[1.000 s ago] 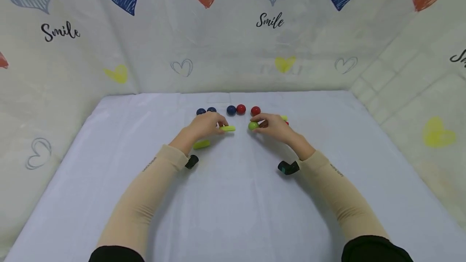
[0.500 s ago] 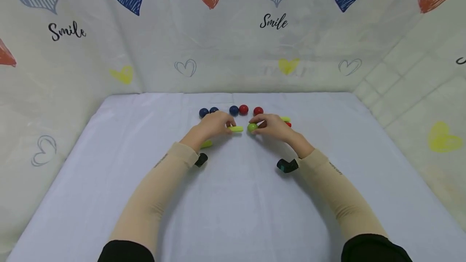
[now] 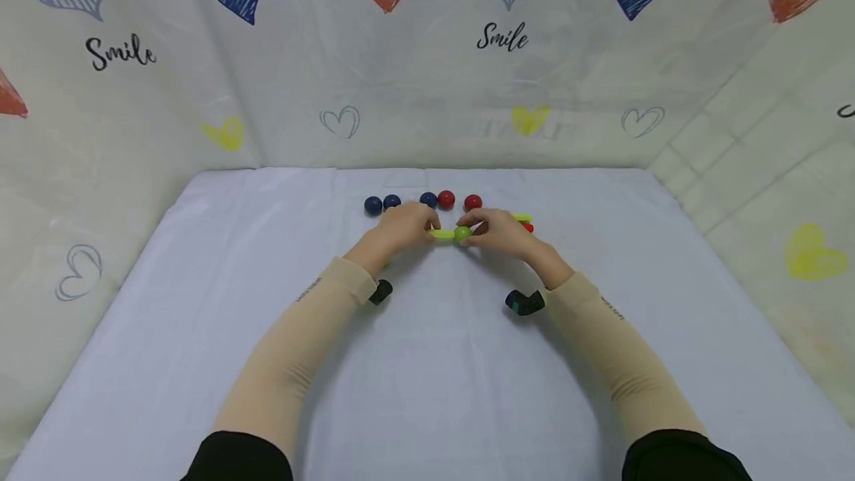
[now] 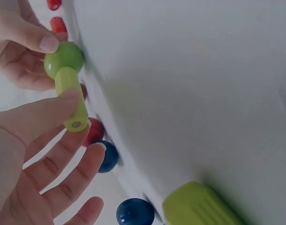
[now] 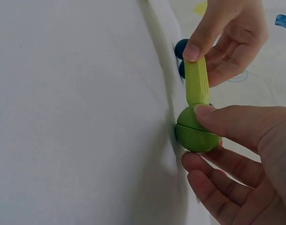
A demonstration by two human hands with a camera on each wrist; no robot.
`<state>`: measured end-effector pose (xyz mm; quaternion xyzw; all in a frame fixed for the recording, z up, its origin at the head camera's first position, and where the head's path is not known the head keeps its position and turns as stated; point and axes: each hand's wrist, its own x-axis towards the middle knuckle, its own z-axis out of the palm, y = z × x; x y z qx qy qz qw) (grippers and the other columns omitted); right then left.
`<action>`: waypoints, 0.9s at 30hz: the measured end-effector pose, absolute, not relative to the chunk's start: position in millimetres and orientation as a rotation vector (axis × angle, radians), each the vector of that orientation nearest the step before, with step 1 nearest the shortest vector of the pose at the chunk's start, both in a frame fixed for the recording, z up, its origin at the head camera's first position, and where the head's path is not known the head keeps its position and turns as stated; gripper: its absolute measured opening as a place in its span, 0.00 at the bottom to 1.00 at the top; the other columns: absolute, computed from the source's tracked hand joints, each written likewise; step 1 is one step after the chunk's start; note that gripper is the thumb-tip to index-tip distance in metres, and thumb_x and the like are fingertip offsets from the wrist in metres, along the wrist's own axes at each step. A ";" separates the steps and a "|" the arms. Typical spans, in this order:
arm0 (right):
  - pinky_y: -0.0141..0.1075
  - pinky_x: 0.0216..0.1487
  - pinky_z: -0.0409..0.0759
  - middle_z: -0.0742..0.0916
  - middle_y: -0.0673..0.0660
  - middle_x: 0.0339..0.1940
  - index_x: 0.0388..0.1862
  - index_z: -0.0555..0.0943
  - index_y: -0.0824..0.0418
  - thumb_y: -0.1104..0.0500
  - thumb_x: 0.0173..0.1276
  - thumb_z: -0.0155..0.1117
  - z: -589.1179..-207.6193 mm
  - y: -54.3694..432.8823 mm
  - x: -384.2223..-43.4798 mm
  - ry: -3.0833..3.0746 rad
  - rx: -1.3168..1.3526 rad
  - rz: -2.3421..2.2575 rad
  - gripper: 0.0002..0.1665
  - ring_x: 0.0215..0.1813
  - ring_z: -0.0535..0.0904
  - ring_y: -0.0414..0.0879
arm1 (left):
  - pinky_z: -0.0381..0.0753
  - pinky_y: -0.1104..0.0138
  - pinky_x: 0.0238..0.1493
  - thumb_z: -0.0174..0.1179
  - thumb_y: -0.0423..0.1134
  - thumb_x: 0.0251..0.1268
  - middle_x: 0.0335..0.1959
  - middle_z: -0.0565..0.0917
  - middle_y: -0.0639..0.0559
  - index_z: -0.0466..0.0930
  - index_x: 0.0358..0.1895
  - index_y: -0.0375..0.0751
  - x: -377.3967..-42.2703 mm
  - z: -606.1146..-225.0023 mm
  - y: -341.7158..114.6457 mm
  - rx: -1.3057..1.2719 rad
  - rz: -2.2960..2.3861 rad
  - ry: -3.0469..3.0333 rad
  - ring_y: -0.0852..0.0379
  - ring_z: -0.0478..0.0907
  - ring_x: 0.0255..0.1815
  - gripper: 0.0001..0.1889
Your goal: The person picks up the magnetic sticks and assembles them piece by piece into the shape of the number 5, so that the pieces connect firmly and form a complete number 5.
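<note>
My left hand (image 3: pixel 406 226) pinches a ridged yellow-green rod (image 5: pixel 197 82) between thumb and fingers. In the left wrist view a round metal spot shows on the rod's near end. My right hand (image 3: pixel 499 233) pinches a green ball (image 5: pixel 197 129) with a seam around its middle. The rod's far end meets the ball, so the two form one line between my hands. Both pieces are near the back of the white-covered table (image 3: pixel 454 362). Below my left hand, a second yellow-green rod (image 4: pixel 199 206) lies on the cloth, mostly hidden in the head view.
Blue balls (image 3: pixel 372 205) and red balls (image 3: pixel 445 200) stand in a loose row behind my hands. Beyond my right hand lie another yellow-green rod (image 3: pixel 522 217) and a red piece (image 3: pixel 528 228). A heart-printed curtain (image 3: pixel 427 80) hangs behind the table.
My left hand has moved right with the rod, closing the gap until its end meets the green ball. The right hand has stayed almost in place, still holding the ball.
</note>
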<state>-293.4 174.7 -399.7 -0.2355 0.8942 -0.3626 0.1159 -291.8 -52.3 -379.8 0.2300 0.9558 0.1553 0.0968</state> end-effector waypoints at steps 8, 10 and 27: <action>0.44 0.53 0.82 0.86 0.61 0.56 0.59 0.83 0.64 0.62 0.67 0.74 -403.3 174.8 -294.5 2.625 -0.662 -1.063 0.21 0.49 0.84 0.53 | 0.76 0.52 0.56 0.68 0.40 0.69 0.51 0.85 0.49 0.87 0.57 0.46 -292.8 -381.0 -53.6 0.631 0.487 2.805 0.52 0.79 0.52 0.15; 0.45 0.54 0.82 0.86 0.62 0.56 0.58 0.83 0.64 0.63 0.67 0.74 -404.4 175.2 -294.5 2.629 -0.665 -1.068 0.21 0.49 0.84 0.54 | 0.76 0.52 0.57 0.68 0.40 0.70 0.51 0.85 0.49 0.86 0.57 0.46 -292.8 -381.6 -54.7 0.635 0.504 2.796 0.51 0.79 0.53 0.15; 0.46 0.58 0.80 0.85 0.62 0.60 0.63 0.82 0.62 0.60 0.69 0.73 -404.0 177.1 -293.7 2.623 -0.605 -1.038 0.24 0.54 0.81 0.55 | 0.78 0.57 0.50 0.65 0.39 0.72 0.48 0.85 0.50 0.83 0.62 0.45 -291.5 -383.1 -92.1 0.708 0.718 2.832 0.51 0.79 0.48 0.17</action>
